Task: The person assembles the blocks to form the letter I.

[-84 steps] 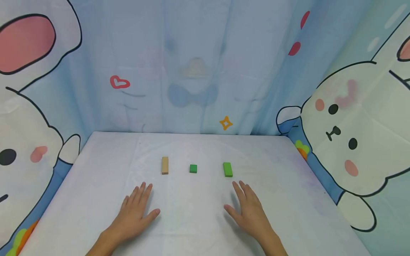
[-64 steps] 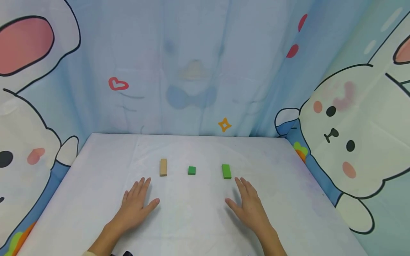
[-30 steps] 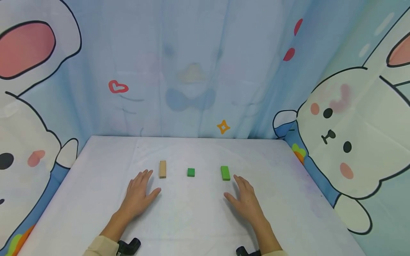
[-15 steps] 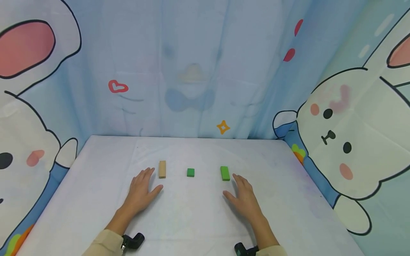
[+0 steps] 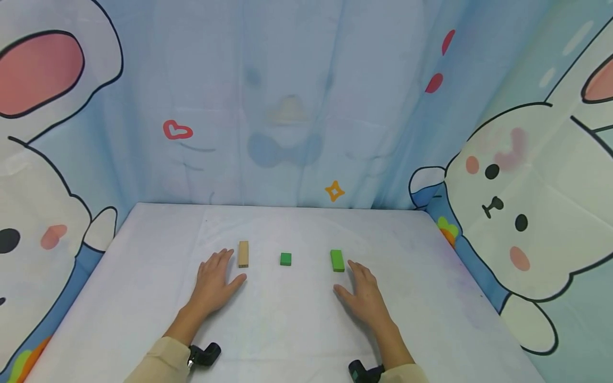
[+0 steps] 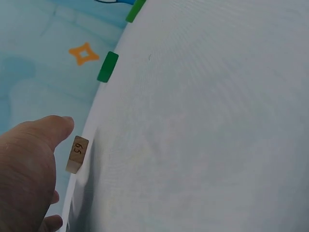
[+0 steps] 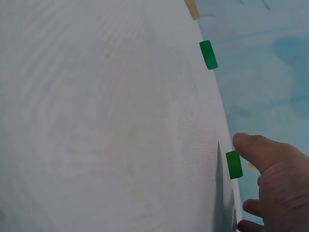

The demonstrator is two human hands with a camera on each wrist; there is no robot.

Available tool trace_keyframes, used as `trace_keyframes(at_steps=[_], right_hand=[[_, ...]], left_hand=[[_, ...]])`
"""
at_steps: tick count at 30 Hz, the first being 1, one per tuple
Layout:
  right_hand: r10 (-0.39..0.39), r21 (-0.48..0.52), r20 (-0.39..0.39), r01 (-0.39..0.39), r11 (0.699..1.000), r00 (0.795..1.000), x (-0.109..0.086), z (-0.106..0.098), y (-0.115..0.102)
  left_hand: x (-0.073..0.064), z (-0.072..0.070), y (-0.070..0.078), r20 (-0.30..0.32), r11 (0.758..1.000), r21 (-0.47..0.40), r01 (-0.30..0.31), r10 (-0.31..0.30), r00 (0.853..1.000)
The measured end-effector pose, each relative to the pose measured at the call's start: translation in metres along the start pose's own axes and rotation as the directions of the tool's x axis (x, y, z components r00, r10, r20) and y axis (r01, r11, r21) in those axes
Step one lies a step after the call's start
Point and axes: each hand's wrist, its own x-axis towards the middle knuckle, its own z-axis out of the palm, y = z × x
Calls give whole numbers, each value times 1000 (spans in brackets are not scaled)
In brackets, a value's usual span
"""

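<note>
Three small blocks stand in a row on the white table. On the left is a tan wooden block (image 5: pixel 243 254); its end reads "65" in the left wrist view. A dark green cube (image 5: pixel 286 259) sits in the middle, and a longer bright green block (image 5: pixel 337 260) lies to the right. My left hand (image 5: pixel 212 284), fingers extended and thumb spread, is just left of and nearer than the wooden block, apart from it. Close below the bright green block, my right hand (image 5: pixel 366 298) has its fingers stretched forward and holds nothing.
A white cloth covers the table (image 5: pixel 287 330). Behind it hangs a blue curtain (image 5: pixel 215 69) printed with cartoon rabbits. Black camera mounts (image 5: pixel 206 355) are strapped at both wrists, beside beige sleeves (image 5: pixel 165 361).
Both hands have moved forward over the table, bringing sleeves and wrist mounts into view. The left hand has also shifted right, towards the wooden block. The blocks have stayed in place.
</note>
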Motion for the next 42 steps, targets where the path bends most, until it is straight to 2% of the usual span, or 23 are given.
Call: trace_keyframes(at_steps=[11, 26, 30, 34, 42], right_hand=[[36, -8, -25, -36, 999, 999, 6, 5, -2], [63, -37, -33, -65, 997, 997, 16, 10, 0], [66, -42, -35, -68, 997, 997, 19, 10, 0], [61, -47, -30, -62, 997, 998, 22, 11, 1], [26, -47, -23, -27, 999, 999, 29, 11, 4]], left_hand=[[9, 5, 0, 23, 999, 4, 41, -41, 999], [17, 7, 4, 26, 998, 2, 70, -70, 997], [20, 9, 4, 7, 998, 6, 57, -58, 998], [23, 11, 3, -7, 999, 9, 47, -47, 999], [28, 12, 5, 8, 998, 22, 59, -60, 998]])
